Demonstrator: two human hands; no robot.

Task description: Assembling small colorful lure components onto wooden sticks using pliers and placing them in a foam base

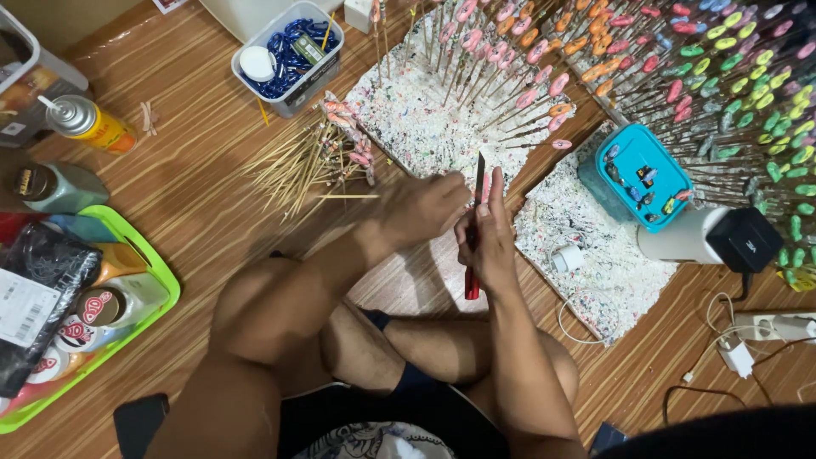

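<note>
Sitting cross-legged on the striped wooden floor [204,204], my right hand [486,242] is closed around a red-handled knife [474,229] held upright over my knees, my left hand [422,208] curled just beside its blade, paint-speckled boards [425,127] ahead and a green tray [144,255] at the floor's left edge.

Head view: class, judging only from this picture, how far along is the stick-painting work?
Done: many sticks with coloured pieces stand upright in the speckled foam boards. In hand: the right hand holds a red-handled knife, and the left hand works at its blade tip. Left: a loose bundle of sticks lies on the floor, some with painted tips, apparently not yet stood up.
</note>
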